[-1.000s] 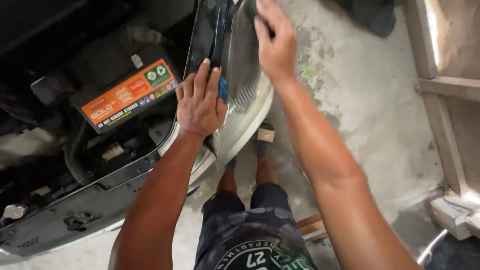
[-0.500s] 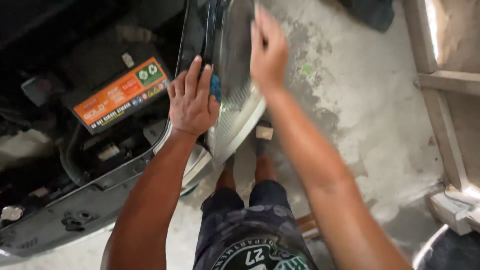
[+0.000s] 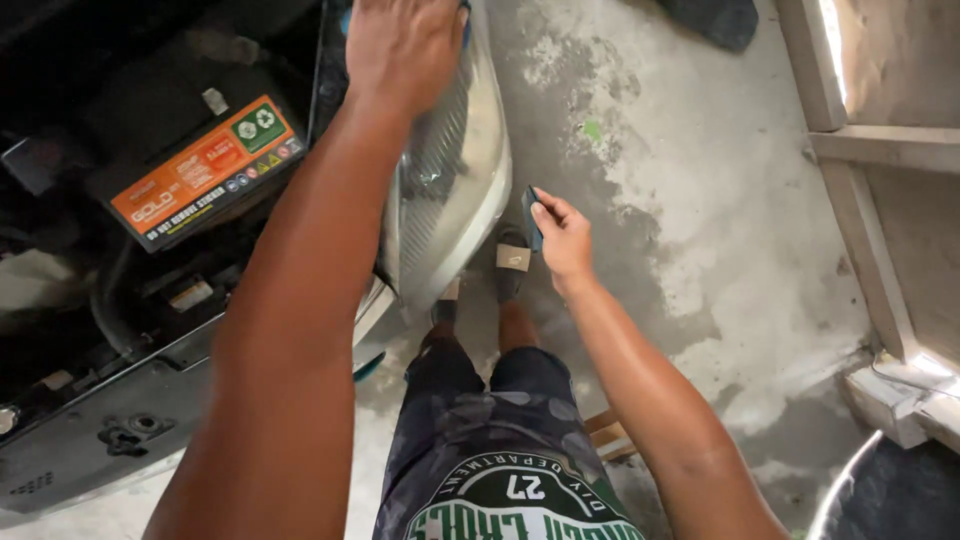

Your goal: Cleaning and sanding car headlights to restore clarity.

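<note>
Under the left hand point(image 3: 400, 45), pressed flat and spread, sits a headlight point(image 3: 455, 190), probably smooth, slippery and brittle; best gripped by its rim. Right hand point(image 3: 562, 238), beside the lamp's lower edge, pinches a small dark pad point(image 3: 531, 218).

Bare concrete floor point(image 3: 700, 200), grey w/ pale worn patches, darker stains & 1 small green fleck point(image 3: 594, 130). Wooden frame point(image 3: 860, 150) along right side, bright daylight showing thru at top & lower right. Dark shape point(image 3: 705, 18) lies on floor at top edge
</note>
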